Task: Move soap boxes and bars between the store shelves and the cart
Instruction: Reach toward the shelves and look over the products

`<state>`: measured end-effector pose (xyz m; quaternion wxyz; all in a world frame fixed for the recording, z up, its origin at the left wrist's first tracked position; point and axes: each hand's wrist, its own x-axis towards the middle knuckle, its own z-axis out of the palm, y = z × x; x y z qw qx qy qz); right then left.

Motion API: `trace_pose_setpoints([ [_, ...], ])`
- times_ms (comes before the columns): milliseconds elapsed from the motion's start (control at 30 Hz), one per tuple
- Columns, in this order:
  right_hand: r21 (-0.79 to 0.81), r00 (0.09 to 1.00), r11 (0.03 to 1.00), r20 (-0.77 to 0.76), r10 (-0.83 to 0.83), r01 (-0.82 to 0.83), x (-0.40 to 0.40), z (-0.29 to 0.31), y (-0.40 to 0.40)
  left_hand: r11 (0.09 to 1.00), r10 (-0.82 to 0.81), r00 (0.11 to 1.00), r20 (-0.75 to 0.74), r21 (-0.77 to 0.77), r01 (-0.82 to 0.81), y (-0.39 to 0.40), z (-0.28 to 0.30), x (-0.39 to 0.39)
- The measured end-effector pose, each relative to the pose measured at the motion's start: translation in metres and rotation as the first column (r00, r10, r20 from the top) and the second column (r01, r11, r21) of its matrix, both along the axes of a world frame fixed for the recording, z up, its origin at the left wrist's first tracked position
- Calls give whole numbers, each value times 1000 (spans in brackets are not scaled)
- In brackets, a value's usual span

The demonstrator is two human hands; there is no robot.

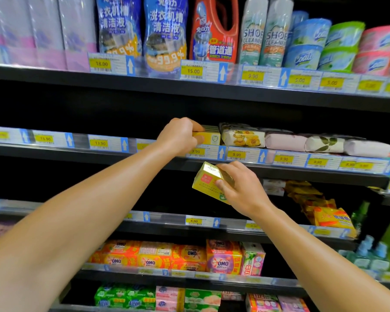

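Observation:
My left hand reaches up to the second shelf and grips a yellow soap box that stands at the shelf's front edge. Just below that shelf, my right hand holds a second yellow and gold soap box, tilted, with the thumb on its face and the fingers over its top. To the right of the shelved box lie wrapped soap bars, one floral and others pink and white. The cart is out of view.
The top shelf carries cleaner bottles and round tubs. Orange soap packs sit on the third shelf at the right. OMO soap packs fill the shelf below. Price tags line each shelf edge.

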<state>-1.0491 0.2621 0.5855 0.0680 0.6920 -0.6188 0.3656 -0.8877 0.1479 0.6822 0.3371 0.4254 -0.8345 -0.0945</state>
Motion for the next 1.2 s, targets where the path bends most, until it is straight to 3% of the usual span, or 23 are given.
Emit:
trace_pose_setpoints([
  [867,30,999,999,-32,18,-17,-1,1,7,1000,-10,990,144,-22,14,-13,8,-11],
  [933,2,999,1000,-23,26,-26,-2,6,10,989,-62,998,21,-136,64,-3,2,-3],
  [1033,-20,999,999,38,29,-28,-4,18,17,878,-260,954,-146,-446,171,24,-12,13],
  [1100,-20,995,999,87,43,-41,-1,28,20,843,-384,922,-51,-427,327,40,-19,25],
  [1200,-57,990,996,120,69,-63,5,40,20,849,-414,890,192,-270,454,45,-29,33],
])
